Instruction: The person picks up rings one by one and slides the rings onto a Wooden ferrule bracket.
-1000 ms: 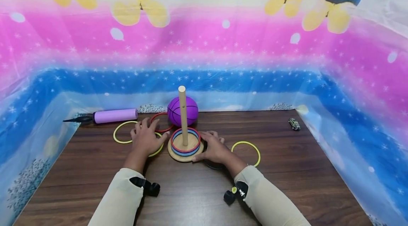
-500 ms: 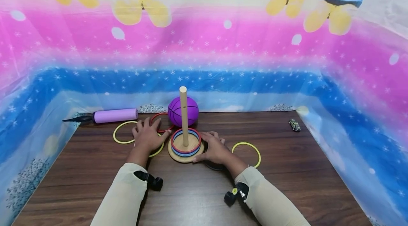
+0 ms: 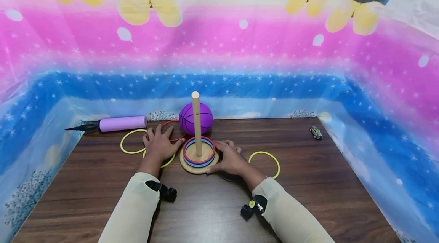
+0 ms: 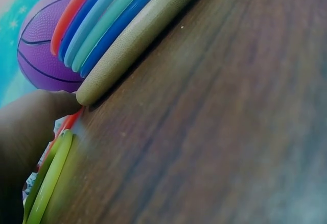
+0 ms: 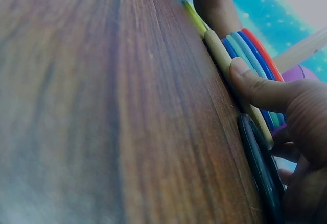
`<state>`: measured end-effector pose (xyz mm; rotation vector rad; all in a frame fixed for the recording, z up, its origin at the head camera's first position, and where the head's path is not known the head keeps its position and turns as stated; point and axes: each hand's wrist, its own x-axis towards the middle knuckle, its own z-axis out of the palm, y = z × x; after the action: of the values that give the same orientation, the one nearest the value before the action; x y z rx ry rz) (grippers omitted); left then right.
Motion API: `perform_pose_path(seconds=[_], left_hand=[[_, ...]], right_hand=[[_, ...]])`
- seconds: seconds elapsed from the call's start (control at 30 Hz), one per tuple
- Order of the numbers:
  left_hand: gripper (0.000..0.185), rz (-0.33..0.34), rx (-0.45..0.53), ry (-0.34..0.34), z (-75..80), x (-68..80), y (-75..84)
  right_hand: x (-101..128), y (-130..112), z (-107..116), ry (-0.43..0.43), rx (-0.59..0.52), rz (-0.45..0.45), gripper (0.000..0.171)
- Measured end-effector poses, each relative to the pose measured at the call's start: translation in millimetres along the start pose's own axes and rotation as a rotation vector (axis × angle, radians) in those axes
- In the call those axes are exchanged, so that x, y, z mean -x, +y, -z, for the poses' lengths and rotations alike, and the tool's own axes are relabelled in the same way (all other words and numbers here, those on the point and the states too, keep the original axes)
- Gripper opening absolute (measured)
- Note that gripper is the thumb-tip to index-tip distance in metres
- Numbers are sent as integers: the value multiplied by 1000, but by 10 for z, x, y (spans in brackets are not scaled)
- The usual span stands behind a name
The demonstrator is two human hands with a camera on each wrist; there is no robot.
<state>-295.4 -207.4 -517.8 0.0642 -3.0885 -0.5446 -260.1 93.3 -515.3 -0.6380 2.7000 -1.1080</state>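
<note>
A wooden ring-toss stand [image 3: 197, 128] with an upright peg stands mid-table. Around its peg lie several stacked rings [image 3: 215, 152], red on top, then blue and teal ones. My left hand [image 3: 158, 146] spreads its fingers over a yellow ring [image 3: 169, 162], its thumb tip at the edge of the round base [image 4: 138, 40]. On the other side my right hand [image 3: 231, 159] holds the base, thumb [image 5: 260, 89] against its near edge and fingers bent behind it. A black ring [image 5: 260, 168] lies under the right hand, mostly hidden in the head view.
A purple ball [image 3: 205, 117] sits behind the peg, with a red ring [image 3: 173, 121] beside it. Further left are a yellow ring [image 3: 127, 151] and a purple hand pump [image 3: 121, 123]. Another yellow ring [image 3: 278, 168] lies right, a toy car [image 3: 316, 133] far right. Printed cloth surrounds the table.
My left hand has shifted slightly right and forward, its thumb closer to the base. The right hand and the stand stay in place.
</note>
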Motion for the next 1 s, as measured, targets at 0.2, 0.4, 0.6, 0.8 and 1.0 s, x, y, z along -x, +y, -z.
perform_pose_path(seconds=[0.2,0.4,0.6,0.8,1.0], left_hand=[[88,15,3,-16,-13,3,-14],[82,24,18,6,-14,4,-11],[78,22,23,41,-9,6,-11],[76,22,49,102,-8,26,-13],[73,8,105,176,24,71,6]], right_hand=[[2,11,-18,-5,8,7,102],[0,20,-25,-5,14,-4,103],[-7,14,-17,0,18,1,103],[-4,12,-14,0,26,3,103],[-1,15,-5,3,23,1,103]])
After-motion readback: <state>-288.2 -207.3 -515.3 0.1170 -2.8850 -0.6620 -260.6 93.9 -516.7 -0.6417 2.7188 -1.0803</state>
